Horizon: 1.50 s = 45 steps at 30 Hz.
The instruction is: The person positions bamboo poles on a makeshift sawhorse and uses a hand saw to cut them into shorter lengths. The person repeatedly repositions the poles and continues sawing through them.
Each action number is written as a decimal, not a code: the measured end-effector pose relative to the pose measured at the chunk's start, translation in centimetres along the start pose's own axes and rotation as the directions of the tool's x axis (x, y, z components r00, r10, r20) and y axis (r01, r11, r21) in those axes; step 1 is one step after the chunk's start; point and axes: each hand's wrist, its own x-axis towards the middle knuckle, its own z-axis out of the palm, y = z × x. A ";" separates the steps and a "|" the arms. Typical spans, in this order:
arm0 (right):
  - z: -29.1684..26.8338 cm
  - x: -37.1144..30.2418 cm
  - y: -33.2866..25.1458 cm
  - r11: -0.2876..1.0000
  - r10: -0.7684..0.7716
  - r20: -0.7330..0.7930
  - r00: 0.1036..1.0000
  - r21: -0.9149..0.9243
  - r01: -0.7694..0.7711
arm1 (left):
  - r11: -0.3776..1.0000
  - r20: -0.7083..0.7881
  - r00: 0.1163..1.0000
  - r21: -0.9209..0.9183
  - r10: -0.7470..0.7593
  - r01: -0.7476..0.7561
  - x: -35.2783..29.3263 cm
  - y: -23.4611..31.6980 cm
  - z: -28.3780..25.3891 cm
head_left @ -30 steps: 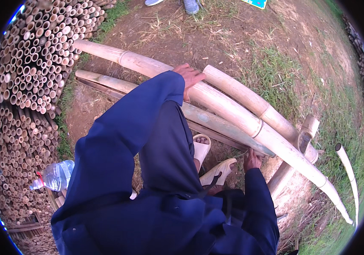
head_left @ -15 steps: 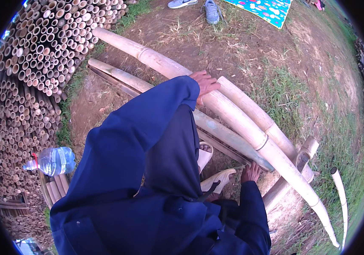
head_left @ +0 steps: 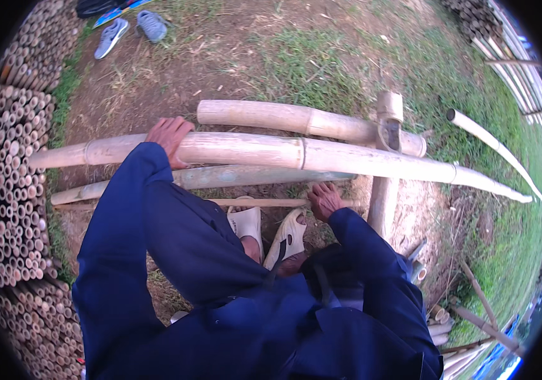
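A long, pale bamboo pole (head_left: 239,149) lies across in front of me, resting at its right part over a short thick bamboo post (head_left: 383,199). My left hand (head_left: 169,139) is closed over the top of this pole, left of its middle. Nearer to me lies a greenish-grey bamboo length (head_left: 245,176). A narrow tan split bamboo strip (head_left: 258,202) runs alongside it, just beyond my feet. My right hand (head_left: 326,201) is on the strip near its right end, fingers bent over it; its underside is hidden.
Beyond the long pole lies a shorter thick bamboo piece (head_left: 258,116). Stacked bamboo (head_left: 14,183) rises at the left. My sandals (head_left: 286,237) are close to the strip. Grey shoes (head_left: 152,26) sit far left, and a thin pole (head_left: 492,140) lies on the grass at right.
My view has swung to the right, so the poles lie more level and the shoes appear farther left. Both hands remain at the bamboo, the left on the long pole.
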 end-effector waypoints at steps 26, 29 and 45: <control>-18.2 -0.5 -3.7 0.993 0.034 -0.320 0.947 -0.094 -0.067 | 0.855 0.099 0.913 -0.322 -0.396 0.406 -7.5 0.0 -7.2; -17.1 -1.3 -2.9 0.998 0.049 -0.358 0.933 -0.013 -0.057 | 0.828 -0.623 0.626 -0.064 -0.469 0.557 -12.3 0.1 -3.9; -12.0 -1.7 -3.4 0.951 0.252 -0.399 0.882 0.272 -0.148 | -0.358 0.331 0.141 -0.893 -0.933 -0.272 -10.9 -2.2 11.9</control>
